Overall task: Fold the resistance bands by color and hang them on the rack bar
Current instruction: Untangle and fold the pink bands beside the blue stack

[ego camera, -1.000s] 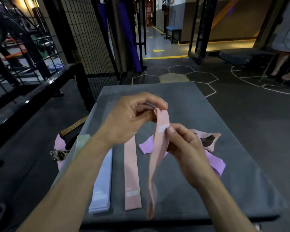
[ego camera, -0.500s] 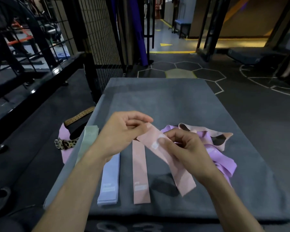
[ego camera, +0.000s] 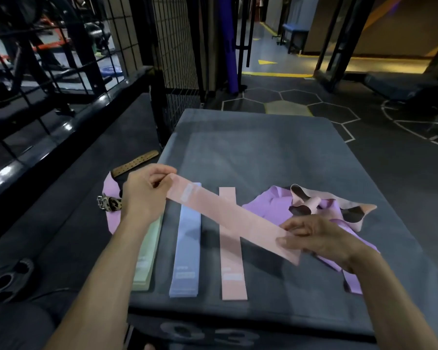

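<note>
Head view: the pink band [ego camera: 228, 218] was hanging vertically from my pinch a second ago; now I've pulled it out flat and taut, running diagonally from upper left to lower right above the grey pad [ego camera: 263, 147]. Judgement: that means flattening is done on this one and it's ready to go down, probably onto the pink strip [ego camera: 232, 243] already lying folded on the pad, since sorting is by colour. Left hand [ego camera: 144, 195] has fingers curled, thumb and fingertips pinching the band's far end near its white label. Right hand [ego camera: 316, 236] pinches the near end, fingers only partly bent, thumb underneath, so a narrow grip on both sides, nothing else held. Band sits in the air, crossing over the blue strip [ego camera: 186, 238] and the pink strip without clearly touching them. Green strip [ego camera: 147, 251] is partly hidden behind my left forearm. Purple bands [ego camera: 271, 205] and another loose pink one [ego camera: 311, 200] remain in a crumpled heap on the right, unfolded. Rack bar: can't tell which bar it is; nothing hung yet.
</note>
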A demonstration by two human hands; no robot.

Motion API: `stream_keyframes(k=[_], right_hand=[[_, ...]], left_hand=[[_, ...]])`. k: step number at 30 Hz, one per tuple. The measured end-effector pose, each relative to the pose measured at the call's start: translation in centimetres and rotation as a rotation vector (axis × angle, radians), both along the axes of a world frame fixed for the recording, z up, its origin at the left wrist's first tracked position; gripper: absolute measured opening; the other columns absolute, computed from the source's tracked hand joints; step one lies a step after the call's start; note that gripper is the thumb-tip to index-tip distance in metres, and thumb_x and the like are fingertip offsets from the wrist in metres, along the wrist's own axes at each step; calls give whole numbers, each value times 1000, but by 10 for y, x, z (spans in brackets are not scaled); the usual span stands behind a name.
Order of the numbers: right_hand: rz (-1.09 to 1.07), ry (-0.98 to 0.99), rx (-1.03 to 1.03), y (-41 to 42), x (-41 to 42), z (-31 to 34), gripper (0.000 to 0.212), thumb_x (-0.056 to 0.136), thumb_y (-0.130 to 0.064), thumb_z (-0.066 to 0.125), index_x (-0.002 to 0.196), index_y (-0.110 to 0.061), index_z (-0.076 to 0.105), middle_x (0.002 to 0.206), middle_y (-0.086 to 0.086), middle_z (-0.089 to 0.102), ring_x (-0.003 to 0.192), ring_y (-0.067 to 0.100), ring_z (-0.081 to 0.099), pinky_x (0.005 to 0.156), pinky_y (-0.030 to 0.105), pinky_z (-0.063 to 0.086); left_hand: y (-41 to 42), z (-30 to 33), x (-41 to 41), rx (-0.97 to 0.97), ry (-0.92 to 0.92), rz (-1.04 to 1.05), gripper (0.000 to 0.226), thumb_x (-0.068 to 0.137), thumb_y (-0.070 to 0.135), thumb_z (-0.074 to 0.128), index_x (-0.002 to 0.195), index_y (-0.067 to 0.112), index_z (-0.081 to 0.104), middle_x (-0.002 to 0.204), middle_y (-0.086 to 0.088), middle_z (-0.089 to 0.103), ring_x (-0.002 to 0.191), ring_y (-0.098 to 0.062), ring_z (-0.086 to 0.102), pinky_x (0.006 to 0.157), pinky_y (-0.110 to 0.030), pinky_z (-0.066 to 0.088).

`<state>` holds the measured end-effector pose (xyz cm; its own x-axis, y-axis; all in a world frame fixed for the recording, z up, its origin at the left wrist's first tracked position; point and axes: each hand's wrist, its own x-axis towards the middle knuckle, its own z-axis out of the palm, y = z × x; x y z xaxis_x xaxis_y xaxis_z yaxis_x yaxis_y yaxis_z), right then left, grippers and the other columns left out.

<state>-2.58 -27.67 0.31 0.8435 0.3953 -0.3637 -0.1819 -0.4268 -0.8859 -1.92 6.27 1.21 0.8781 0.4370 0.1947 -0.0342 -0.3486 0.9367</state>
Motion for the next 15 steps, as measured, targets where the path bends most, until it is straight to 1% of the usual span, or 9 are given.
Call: stream_keyframes(k=[1, 4, 6, 7, 8, 9, 11, 13, 15], right_hand=[[-53, 20, 4, -1, 1, -3, 20, 85, -13, 77, 103, -5, 71, 84, 6, 74, 76, 13, 66, 68, 21, 52], [-165, 85, 10, -3, 7, -10, 15, 84, -8, 76, 97, -2, 70, 72, 12, 64, 68, 24, 58, 66, 32, 50], [-248, 156, 45, -7, 15, -12, 12, 91, -12, 68, 92, 0, 69, 63, 6, 58, 54, 22, 52, 56, 29, 45], [-328, 245, 129, -9, 19, -12, 20, 98, -16, 58, 90, -1, 69, 63, 6, 61, 49, 20, 54, 50, 27, 46], [-409, 327, 217, -8, 21, -11, 28, 102, -17, 49, 89, -2, 68, 62, 5, 63, 46, 18, 56, 44, 24, 46], [-469, 324, 224, -8, 22, -11, 25, 103, -14, 47, 91, -3, 66, 60, 3, 63, 44, 16, 55, 42, 21, 42], [-543, 104, 46, -8, 24, -16, 6, 95, -11, 66, 93, -5, 66, 54, -1, 60, 44, 13, 50, 45, 22, 35], [-609, -73, -55, -7, 26, -23, 13, 86, -15, 77, 91, -7, 69, 51, -2, 57, 42, 11, 47, 47, 22, 31], [-662, -161, -88, -6, 30, -26, 11, 86, -18, 77, 89, -9, 71, 48, -3, 58, 39, 10, 47, 44, 21, 33]], left_hand=[[3, -2, 0, 32, 13, 18, 27, 91, 9, 70, 82, 34, 72, 77, 11, 75, 76, -13, 72, 83, -46, 60], [13, -8, -1, 107, 58, 23, 29, 91, 12, 70, 79, 38, 71, 82, 12, 76, 82, -15, 73, 83, -47, 60], [20, -12, -1, 126, 106, -4, 30, 92, 14, 70, 79, 41, 72, 83, 12, 76, 85, -16, 73, 81, -47, 61], [22, -13, -1, 128, 128, -19, 30, 92, 14, 70, 80, 42, 72, 82, 12, 76, 86, -17, 73, 80, -47, 61], [23, -15, -2, 126, 156, -35, 28, 92, 14, 70, 80, 39, 72, 83, 11, 76, 87, -19, 72, 79, -47, 62], [23, -15, -3, 118, 181, -54, 25, 93, 13, 70, 80, 34, 72, 83, 10, 77, 88, -21, 72, 78, -47, 62], [22, -15, -5, 116, 234, -99, 21, 93, 10, 70, 79, 26, 71, 86, 1, 77, 88, -25, 72, 75, -46, 63], [20, -12, -9, 142, 288, -155, 17, 93, 6, 70, 82, 20, 70, 84, -4, 76, 80, -28, 73, 72, -43, 64], [19, -10, -13, 153, 338, -225, 11, 93, 4, 68, 88, 14, 67, 76, -3, 76, 69, -28, 73, 73, -41, 63]])
